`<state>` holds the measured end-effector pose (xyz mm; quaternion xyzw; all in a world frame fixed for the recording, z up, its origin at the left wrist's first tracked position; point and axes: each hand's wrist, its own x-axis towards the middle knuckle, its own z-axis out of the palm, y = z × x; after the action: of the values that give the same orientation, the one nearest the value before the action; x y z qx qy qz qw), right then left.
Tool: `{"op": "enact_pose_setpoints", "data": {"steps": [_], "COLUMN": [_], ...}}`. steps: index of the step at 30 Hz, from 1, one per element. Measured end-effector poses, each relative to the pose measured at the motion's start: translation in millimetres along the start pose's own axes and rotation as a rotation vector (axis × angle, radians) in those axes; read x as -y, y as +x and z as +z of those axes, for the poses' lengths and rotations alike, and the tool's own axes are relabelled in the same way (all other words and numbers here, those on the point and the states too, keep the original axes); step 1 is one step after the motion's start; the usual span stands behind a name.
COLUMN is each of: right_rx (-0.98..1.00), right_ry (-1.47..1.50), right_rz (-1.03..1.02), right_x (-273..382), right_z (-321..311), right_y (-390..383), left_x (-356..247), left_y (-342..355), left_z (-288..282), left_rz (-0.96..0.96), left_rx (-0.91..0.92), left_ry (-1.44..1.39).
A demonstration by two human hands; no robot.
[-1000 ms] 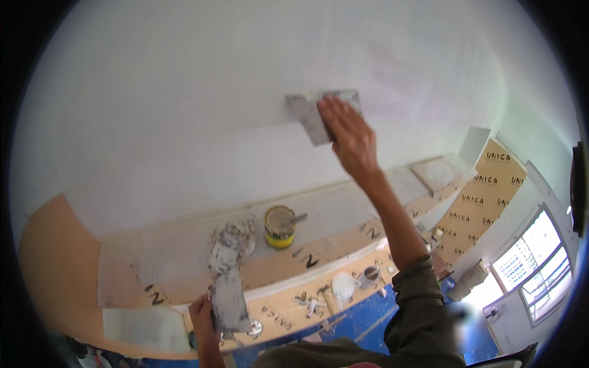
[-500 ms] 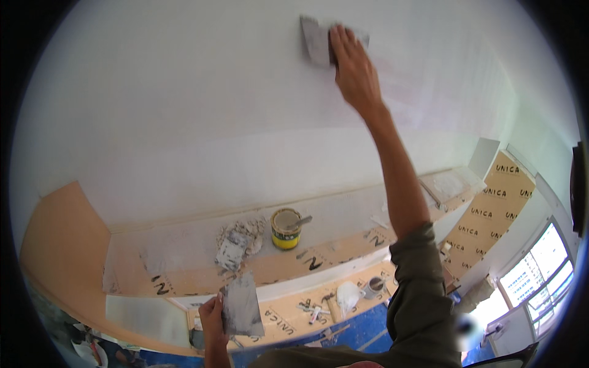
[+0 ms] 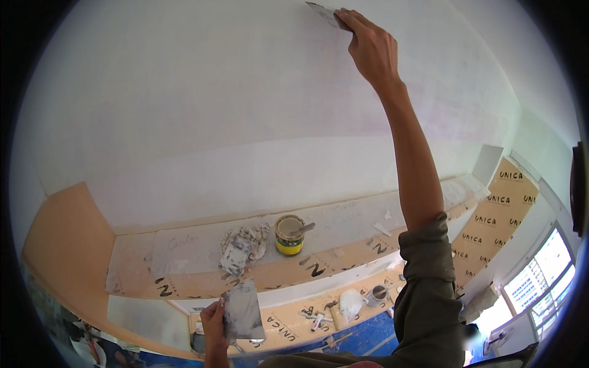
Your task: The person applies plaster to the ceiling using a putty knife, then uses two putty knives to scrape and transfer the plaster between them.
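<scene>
Toward one o'clock, my right hand (image 3: 375, 52) is gripping a scraper (image 3: 325, 15), its long axis pointing toward ten; whether it's touching the wall (image 3: 215, 92), I can't tell. Toward seven, my left hand (image 3: 213, 320), nearer the open can (image 3: 289, 246), is pinching a flat blade (image 3: 243, 313) running twelve to six.

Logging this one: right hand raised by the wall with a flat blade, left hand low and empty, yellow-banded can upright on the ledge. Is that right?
Not quite: the left hand isn't empty; the head view shows it holding a second flat blade. The rest is right.
</scene>
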<state>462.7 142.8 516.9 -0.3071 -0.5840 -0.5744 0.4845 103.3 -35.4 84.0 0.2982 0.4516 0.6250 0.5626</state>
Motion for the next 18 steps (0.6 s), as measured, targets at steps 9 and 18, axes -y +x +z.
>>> {"op": "enact_pose_setpoints", "data": {"steps": [9,18], "right_rx": [0.199,0.173], "right_ry": [0.102,0.321], "right_rz": [-0.074,0.142], "right_x": [55,76], "right_z": [-15,-44], "right_y": [-117,-109], "left_x": [9,9], "left_y": [4,-8], "left_z": [-2,-6], "left_rz": [-0.022,-0.005], "left_rx": [0.044,0.062], "left_ry": [0.037,0.054]}}
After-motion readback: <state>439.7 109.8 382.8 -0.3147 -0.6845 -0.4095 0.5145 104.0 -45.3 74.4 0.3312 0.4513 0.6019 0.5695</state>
